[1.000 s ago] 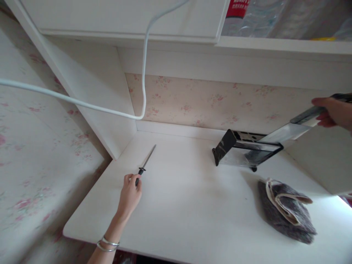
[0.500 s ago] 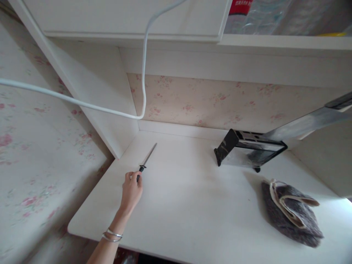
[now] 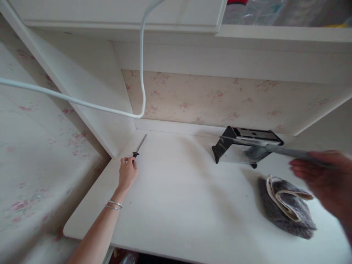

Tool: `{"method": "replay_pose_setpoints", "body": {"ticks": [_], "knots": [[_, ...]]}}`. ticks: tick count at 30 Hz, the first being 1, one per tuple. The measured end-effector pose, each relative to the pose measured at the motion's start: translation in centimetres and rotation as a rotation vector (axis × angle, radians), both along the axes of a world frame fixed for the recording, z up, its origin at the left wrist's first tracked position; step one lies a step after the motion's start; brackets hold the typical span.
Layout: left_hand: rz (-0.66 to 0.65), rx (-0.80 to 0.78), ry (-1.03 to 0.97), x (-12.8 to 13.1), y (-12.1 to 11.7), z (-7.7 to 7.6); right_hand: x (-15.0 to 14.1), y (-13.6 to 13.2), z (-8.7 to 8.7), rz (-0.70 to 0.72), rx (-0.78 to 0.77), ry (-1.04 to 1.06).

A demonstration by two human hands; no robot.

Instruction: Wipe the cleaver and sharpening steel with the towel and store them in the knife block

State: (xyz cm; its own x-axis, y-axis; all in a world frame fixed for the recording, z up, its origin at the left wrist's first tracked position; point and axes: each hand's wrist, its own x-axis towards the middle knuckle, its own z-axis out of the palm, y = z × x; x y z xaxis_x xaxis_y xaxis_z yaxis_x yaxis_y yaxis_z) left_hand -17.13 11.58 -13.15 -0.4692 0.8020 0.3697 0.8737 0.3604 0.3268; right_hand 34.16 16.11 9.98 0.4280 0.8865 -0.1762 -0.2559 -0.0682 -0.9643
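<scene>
Two implements are in hand, one per side. At 8 o'clock, the left hand (image 3: 128,172) has its fingers curled around the black handle of a sharpening steel (image 3: 142,143), rod pointing toward 1 o'clock; the grip sits behind the guard, presumably to shield the fingers. Contact between rod and table (image 3: 176,205) cannot be confirmed. At 3 o'clock, the right hand (image 3: 327,172) has its fingers wrapped around the grip of a knife (image 3: 280,149) (blur hides the exact finger positions). The blade extends toward 9 o'clock, seen nearly edge-on across the knife block (image 3: 226,142); whether the two touch cannot be determined. The block stands on black feet, slotted top facing up, probably so that blades load from above. A folded cloth (image 3: 288,212) lies at 4 o'clock, likely set there to be off the blade's line.

Supporting surface: white, with a rounded corner at 8 o'clock. Floral wallpaper (image 3: 187,99) backs it at 12 o'clock. Above, a white cabinet (image 3: 121,13) occupies 11 o'clock; clear plastic items (image 3: 264,13) sit on a shelf (image 3: 283,32) at 1 o'clock. A white cable (image 3: 101,107) enters near 9 o'clock and bends up toward 12 o'clock
</scene>
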Motion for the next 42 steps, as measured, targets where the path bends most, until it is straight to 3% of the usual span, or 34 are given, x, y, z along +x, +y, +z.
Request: {"method": "replay_pose_setpoints", "body": {"ticks": [4, 6, 9, 14, 19, 23, 28, 34, 42], "knots": [[0.022, -0.013, 0.029, -1.0, 0.1, -0.6, -8.1, -2.2, -5.7, 0.315, -0.167, 0.195], [0.04, -0.033, 0.038, -1.2, -0.2, -0.8, -12.2, -3.0, -8.8, 0.383, -0.234, 0.298], [0.041, -0.068, 0.044, -1.5, -0.8, -0.8, -17.8, -3.9, -12.9, 0.524, -0.177, 0.381], [0.014, -0.094, 0.042, -2.3, -1.5, -0.5, -25.7, -4.5, -18.1, 0.588, -0.161, 0.288], [-0.01, -0.097, 0.051, -3.2, -1.8, -0.7, -31.1, -4.8, -21.4, 0.665, -0.176, 0.024], [-0.052, -0.094, 0.055, -3.5, -1.8, -0.8, -33.4, -4.7, -22.2, 0.877, -0.206, -0.325], [-0.097, -0.082, 0.035, -3.4, -1.9, -0.9, -35.7, -4.1, -20.9, 1.111, -0.16, -0.735], [-0.101, -0.039, -0.03, -4.2, -1.6, -1.7, -39.2, -3.3, -19.5, 1.155, -0.086, -1.037], [-0.059, -0.014, -0.085, -4.8, -1.5, -2.2, -41.2, -2.0, -19.1, 1.183, -0.034, -1.115]]}}
